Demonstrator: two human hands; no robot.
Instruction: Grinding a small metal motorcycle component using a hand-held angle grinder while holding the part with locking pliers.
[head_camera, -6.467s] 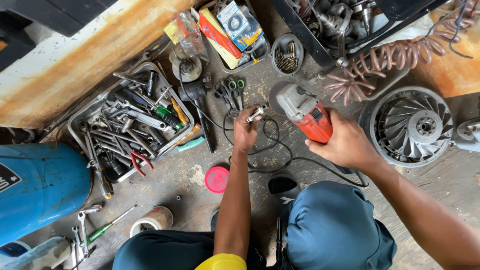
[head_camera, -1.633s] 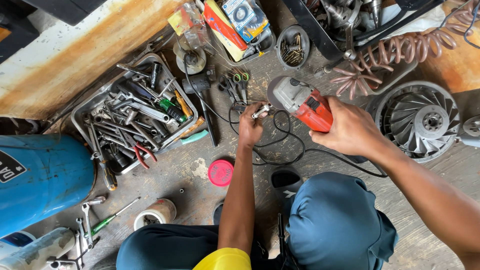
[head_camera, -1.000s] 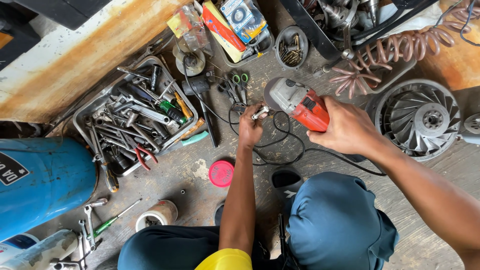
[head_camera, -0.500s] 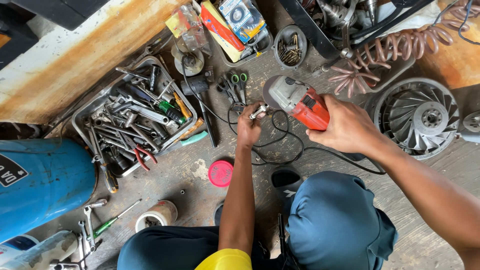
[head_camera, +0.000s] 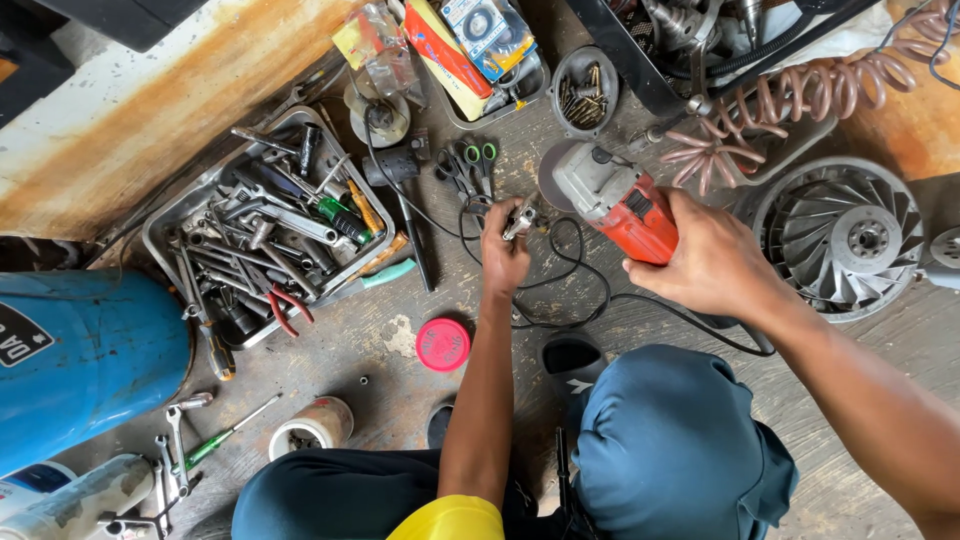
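My right hand (head_camera: 708, 255) grips the red body of an angle grinder (head_camera: 612, 195), whose grey head and disc point to the upper left. My left hand (head_camera: 505, 252) pinches a small metal part (head_camera: 522, 218) right beside the grinder's disc. The grinder's black cord (head_camera: 575, 290) coils on the floor between my hands and runs off to the right. My knees in blue trousers (head_camera: 668, 450) are at the bottom of the view.
A metal tray (head_camera: 180, 215) of wrenches, pliers and screwdrivers lies at left, next to a blue cylinder (head_camera: 85, 355). A pink lid (head_camera: 442, 344), scissors (head_camera: 478, 165), a white cup (head_camera: 312, 428), a coiled hose (head_camera: 770, 105) and a finned metal wheel (head_camera: 850, 238) surround me.
My hands and the grinder have stayed in nearly the same place. The view has shifted slightly; the left hand keeps the small part at the disc.
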